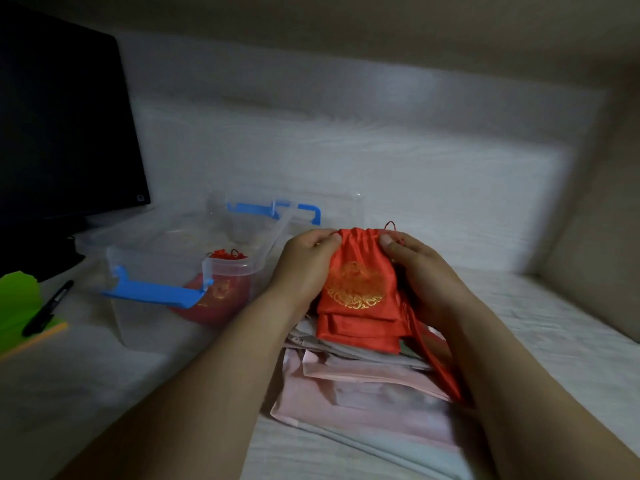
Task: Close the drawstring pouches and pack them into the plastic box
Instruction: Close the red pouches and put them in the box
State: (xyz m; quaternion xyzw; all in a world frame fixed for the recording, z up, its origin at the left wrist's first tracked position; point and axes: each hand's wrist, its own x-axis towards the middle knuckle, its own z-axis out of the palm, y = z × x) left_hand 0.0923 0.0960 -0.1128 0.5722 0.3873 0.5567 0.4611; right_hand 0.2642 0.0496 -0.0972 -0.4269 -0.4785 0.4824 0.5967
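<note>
So the white bed (433, 188) takes up most of the view, walled in behind and to the right of the plastic box (173, 271), with plenty of bare sheet past the box toward the far wall. A dark monitor (62, 126) stands left of the box. The box itself is clear with blue latches, lid off, and there's one closed red pouch (214, 292) inside, blurry through the wall. Right of the box sits a stack of pale fabric pouches (363, 382), edges hard to separate. On top are red ones, and both hands grip the top red pouch (356, 282) at its gathered mouth: left hand (304, 268) and right hand (419, 271) each pinching a corner. A black pen (48, 308) lies left of the box.
</note>
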